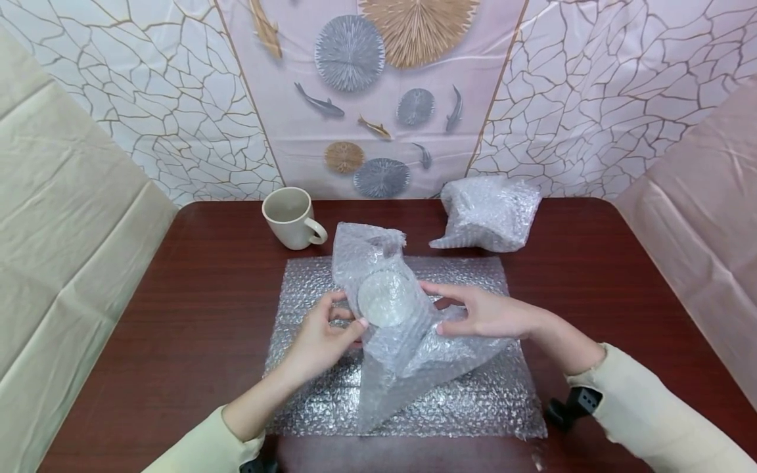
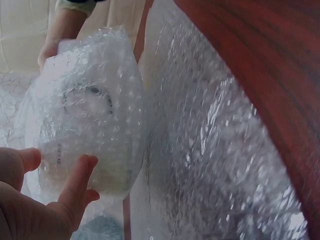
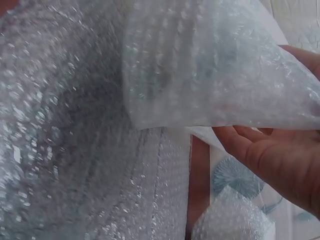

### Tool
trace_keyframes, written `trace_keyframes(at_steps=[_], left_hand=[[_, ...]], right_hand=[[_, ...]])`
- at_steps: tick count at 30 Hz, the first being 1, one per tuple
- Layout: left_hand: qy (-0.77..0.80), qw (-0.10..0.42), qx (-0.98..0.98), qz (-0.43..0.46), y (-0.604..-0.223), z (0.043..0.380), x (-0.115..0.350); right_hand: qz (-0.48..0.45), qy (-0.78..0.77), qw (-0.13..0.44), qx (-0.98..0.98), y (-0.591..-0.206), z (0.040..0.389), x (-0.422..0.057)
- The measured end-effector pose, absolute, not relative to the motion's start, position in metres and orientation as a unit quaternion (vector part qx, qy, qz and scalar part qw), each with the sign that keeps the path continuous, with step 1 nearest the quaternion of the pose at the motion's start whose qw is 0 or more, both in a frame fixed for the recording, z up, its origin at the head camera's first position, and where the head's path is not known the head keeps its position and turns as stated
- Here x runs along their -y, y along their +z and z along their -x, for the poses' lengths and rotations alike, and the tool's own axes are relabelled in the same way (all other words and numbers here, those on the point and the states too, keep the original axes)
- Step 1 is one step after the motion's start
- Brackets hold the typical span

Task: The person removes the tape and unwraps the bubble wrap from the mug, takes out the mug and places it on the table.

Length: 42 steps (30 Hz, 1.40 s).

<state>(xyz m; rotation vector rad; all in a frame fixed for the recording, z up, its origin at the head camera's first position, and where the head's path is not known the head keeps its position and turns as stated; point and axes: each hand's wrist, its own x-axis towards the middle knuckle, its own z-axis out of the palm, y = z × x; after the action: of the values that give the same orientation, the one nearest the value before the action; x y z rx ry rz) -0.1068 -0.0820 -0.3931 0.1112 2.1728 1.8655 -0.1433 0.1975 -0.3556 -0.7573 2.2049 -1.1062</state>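
Loosely bubble-wrapped round cup (image 1: 386, 299) in both hands

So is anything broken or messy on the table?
Nothing looks broken or spilled. The bare mug stands upright, a wrapped bundle sits at the back, and both hands hold a half-wrapped mug over the flat bubble wrap sheet. Its loose wrap just hangs untidily.

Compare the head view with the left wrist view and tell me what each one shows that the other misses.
Only the head view shows the bare mug, the wrapped bundle at the table's far edge, and the right hand. Only the left wrist view shows the cup's dark rim line through the wrap up close. Both show the left hand holding the bubble-wrapped cup over the flat bubble wrap sheet.
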Motion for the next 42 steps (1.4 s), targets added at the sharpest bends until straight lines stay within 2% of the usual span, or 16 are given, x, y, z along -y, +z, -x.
trace_keyframes(at_steps=[12, 22, 29, 36, 38, 42], left_hand=[[0.641, 0.145, -0.753, -0.01, -0.4, 0.102, 0.076], [0.612, 0.157, -0.775, -0.029, -0.403, 0.104, 0.079], [0.579, 0.138, -0.803, -0.024, -0.402, 0.104, 0.084], [0.53, 0.109, -0.841, -0.016, -0.399, 0.104, 0.092], [0.528, 0.107, -0.842, -0.012, -0.398, 0.104, 0.095], [0.526, 0.11, -0.843, -0.008, -0.397, 0.103, 0.101]], right_hand=[[0.291, -0.385, 0.301, -0.823, -0.357, 0.157, -0.201], [0.311, -0.368, 0.292, -0.826, -0.357, 0.156, -0.205], [0.34, -0.332, 0.231, -0.849, -0.35, 0.148, -0.212], [0.368, -0.332, 0.115, -0.861, -0.348, 0.13, -0.225], [0.373, -0.346, 0.107, -0.854, -0.347, 0.124, -0.23], [0.387, -0.376, 0.129, -0.832, -0.344, 0.114, -0.239]])
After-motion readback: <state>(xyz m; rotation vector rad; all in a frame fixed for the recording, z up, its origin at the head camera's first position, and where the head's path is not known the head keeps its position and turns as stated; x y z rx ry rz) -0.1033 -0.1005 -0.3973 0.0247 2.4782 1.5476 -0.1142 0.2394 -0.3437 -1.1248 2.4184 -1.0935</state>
